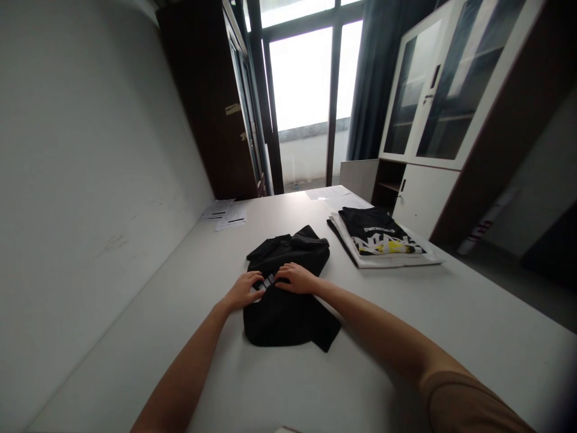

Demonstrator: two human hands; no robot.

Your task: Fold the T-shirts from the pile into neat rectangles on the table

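Note:
A black short-sleeved shirt [288, 319] with a white print lies on the white table in front of me. Its far part is bunched into folds, while the near part is flatter, with a sleeve pointing toward the lower right. My left hand [243, 291] rests on the shirt's left edge beside the print, thumb and fingers apart. On the middle of the shirt, just right of the print, lies my right hand [295, 278], its fingers bent slightly and spaced against the cloth. The print shows between both hands.
A stack of folded shirts [383, 237], black with white and yellow print on top, sits at the right. Papers [229, 215] lie by the left wall, with more sheets [331, 193] at the table's far end. A glass-door cabinet [444, 90] stands beyond on the right.

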